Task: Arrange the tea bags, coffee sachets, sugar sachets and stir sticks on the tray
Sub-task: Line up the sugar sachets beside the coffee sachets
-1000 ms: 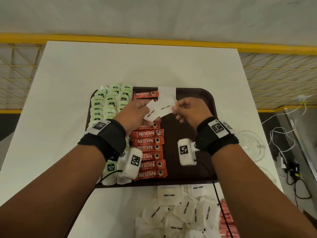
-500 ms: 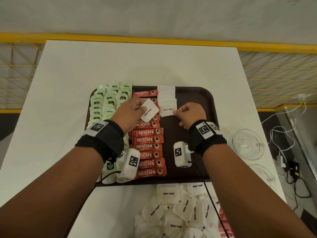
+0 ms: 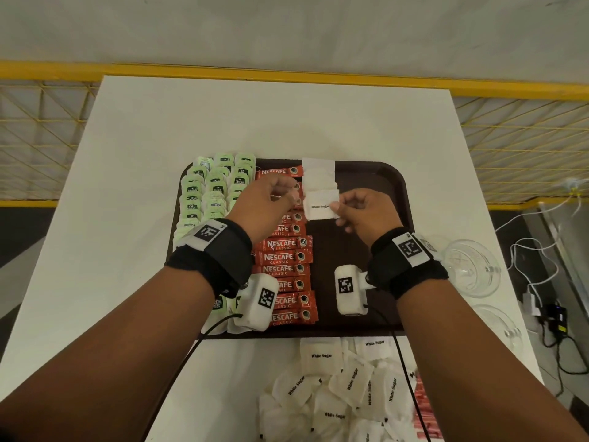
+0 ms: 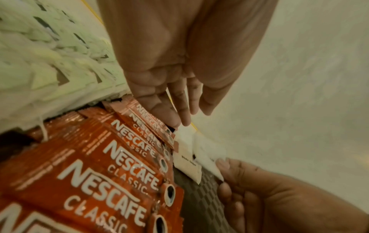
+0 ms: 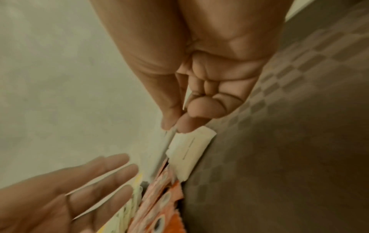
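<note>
A dark brown tray (image 3: 376,186) holds rows of green tea bags (image 3: 210,189) on its left and a column of red Nescafe coffee sachets (image 3: 283,269) beside them. Right of the coffee, a short column of white sugar sachets (image 3: 318,173) runs from the far rim. My right hand (image 3: 334,207) pinches the right edge of the nearest sugar sachet (image 3: 318,207) between thumb and forefinger, low over the tray. The wrist view shows the same pinch (image 5: 175,126) on the sachet (image 5: 189,151). My left hand (image 3: 288,194) hovers over the coffee column with straight fingers (image 4: 179,110), holding nothing.
A loose pile of white sugar sachets (image 3: 344,387) lies on the white table in front of the tray, with red-and-white packets (image 3: 424,406) at its right. Two glass bowls (image 3: 468,266) stand right of the tray. The tray's right half is bare. A yellow railing runs behind the table.
My left hand no longer holds a sugar sachet, and its fingers have straightened. Both hands moved slightly towards the tray's far end. My right hand still pinches a sachet at the sugar column.
</note>
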Demonstrator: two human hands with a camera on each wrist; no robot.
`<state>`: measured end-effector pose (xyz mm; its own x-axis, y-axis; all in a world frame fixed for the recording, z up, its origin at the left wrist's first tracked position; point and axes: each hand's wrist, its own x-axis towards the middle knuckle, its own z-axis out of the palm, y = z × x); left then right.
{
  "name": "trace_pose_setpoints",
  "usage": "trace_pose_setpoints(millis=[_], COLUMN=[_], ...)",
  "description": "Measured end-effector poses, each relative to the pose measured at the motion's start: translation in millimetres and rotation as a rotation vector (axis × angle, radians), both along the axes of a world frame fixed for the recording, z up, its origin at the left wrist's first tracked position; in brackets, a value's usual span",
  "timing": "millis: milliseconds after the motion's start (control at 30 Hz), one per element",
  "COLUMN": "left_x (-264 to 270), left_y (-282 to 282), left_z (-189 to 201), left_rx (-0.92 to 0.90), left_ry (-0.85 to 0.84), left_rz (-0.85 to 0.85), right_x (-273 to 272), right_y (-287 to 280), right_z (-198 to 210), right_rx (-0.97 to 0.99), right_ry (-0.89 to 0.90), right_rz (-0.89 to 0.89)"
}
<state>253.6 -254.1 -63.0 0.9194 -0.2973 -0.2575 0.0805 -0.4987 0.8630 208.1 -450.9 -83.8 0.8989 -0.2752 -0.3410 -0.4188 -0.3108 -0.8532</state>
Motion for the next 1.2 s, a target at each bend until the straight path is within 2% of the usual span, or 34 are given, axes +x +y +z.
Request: trace_pose_setpoints(millis=[367, 567, 800, 1000, 1100, 1200], left_x=[-9.8, -27.4, -90.4, -156.7, -184.6, -207.5], left_y=[6.7, 15.8, 37.5, 63.5, 70.4, 72.4], left_z=[2.6, 19.3, 39.1, 30.5, 21.7, 10.9], left_rx=[0.005, 0.031, 0.048, 0.134, 0.287, 0.475], left_ry=[0.004, -0.017, 0.035, 0.094, 0.062, 0.066], left_rz=[0.007, -0.031, -0.179, -0.409, -0.567, -0.681], right_x=[6.8, -9.0, -97.0, -194.1, -230.0, -261.4], right_y=[0.7, 2.4, 23.8, 49.1, 55.0, 61.2], right_z=[-16.2, 2.4, 44.2, 48.0, 43.9, 41.1], right_rx=[-0.223, -0.335, -0.372, -0.320, -0.388, -0.491], right_ry=[0.108, 0.110, 0.057, 0.097, 0.140, 0.220], right_rz=[-0.070, -0.071, 0.102, 0.182, 0.269, 0.429])
